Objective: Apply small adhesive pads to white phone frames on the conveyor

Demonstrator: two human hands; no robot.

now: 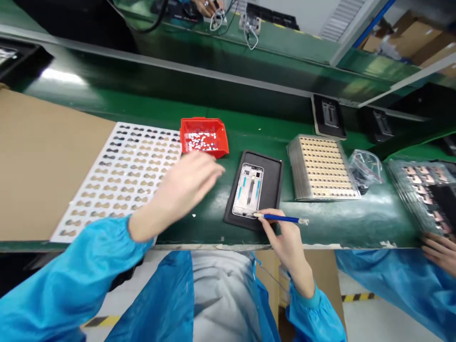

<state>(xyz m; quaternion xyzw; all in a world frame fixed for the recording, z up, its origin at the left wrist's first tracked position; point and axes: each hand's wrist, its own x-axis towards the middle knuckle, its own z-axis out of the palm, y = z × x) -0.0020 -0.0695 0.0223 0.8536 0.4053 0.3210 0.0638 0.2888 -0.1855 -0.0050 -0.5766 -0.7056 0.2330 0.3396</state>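
My right hand [287, 240] grips a slim blue pen-like tool [285, 218] between thumb and fingers. Its pale front end is at the lower edge of a silver phone frame [245, 202], which has small blue strips on it. The frame lies in a shallow black tray [272, 178] on the green bench. To the left, my left hand [183, 192] hovers over the right side of a white sheet [117, 180] with rows of small bow-shaped pieces. Its fingers reach out just below a red bin [223, 142] of tiny shiny parts, and nothing shows in them.
Right of the tray is a stack of clear trays [322, 166] with tan strips, beside a plastic bag [366, 168]. Cardboard [46, 166] covers the bench at left. A co-worker's hand [441, 251] is at the far right, near more stacked trays [420, 185]. Another black tray [327, 116] stands behind.
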